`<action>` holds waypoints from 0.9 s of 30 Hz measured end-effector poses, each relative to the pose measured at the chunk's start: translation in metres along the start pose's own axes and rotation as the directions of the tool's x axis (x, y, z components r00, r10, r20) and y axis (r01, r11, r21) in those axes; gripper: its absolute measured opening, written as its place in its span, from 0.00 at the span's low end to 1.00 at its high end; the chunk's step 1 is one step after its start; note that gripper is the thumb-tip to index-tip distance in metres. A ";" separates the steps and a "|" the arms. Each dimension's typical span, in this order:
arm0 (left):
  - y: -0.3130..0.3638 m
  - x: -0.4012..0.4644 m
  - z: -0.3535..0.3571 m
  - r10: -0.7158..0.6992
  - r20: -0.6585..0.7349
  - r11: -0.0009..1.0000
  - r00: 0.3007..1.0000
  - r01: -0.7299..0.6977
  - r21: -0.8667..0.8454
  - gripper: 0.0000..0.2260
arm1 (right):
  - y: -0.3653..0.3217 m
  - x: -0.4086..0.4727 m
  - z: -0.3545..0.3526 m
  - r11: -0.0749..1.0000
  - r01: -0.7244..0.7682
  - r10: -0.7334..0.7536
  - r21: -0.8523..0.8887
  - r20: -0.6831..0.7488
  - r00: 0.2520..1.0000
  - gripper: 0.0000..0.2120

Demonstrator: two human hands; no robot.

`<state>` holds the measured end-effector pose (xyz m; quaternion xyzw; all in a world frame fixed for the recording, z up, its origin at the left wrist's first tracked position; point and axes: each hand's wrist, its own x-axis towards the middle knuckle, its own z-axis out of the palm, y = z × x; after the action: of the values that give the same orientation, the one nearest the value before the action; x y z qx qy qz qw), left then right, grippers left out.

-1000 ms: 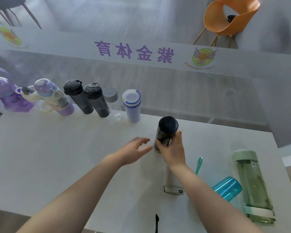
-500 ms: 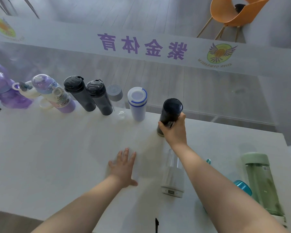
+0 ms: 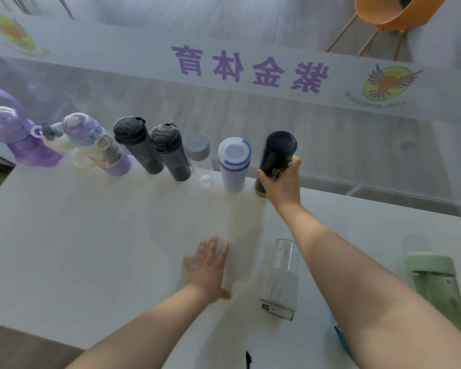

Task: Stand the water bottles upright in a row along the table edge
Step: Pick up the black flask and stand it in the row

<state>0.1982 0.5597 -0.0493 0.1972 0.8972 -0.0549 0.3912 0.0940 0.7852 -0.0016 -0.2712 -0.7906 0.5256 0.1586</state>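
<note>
Row at far edge: eight bottles are standing upright along the far edge of the table [image 3: 64, 235], running from a purple bottle [image 3: 19, 139] at the left through two dark grey bottles [image 3: 155, 151] and a clear bottle with grey cap [image 3: 198, 155] to a white bottle with blue rings [image 3: 234, 163].
Black bottle [image 3: 276, 158]: standing at the right end of the row, just beside the white one, base on the table.
Contents: the clear bottle is looking empty; the others are too opaque or blurred to tell.
Lying bottles: a clear bottle with white base [image 3: 280, 280] is lying near the middle right; a green bottle [image 3: 437, 286] is lying at the right edge.
Open room: bare tabletop is spreading across the left and centre; the far edge right of the black bottle is free.
Right hand [image 3: 281, 182]: arm is stretching far, fingers and thumb wrapping round the black bottle's lower body.
Left hand [image 3: 208, 265]: resting flat on the table, palm down, fingers straight and spread, holding nothing.
</note>
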 end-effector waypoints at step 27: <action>0.000 -0.002 -0.003 -0.010 0.008 1.000 1.000 0.010 -0.028 0.56 | -0.001 -0.001 -0.019 0.999 0.002 -0.006 0.039 0.115 0.993 0.33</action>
<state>0.1975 0.5602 -0.0462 0.1869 0.8974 -0.0453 0.3972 0.1051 0.7982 0.0064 -0.2356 -0.7886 0.5554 0.1190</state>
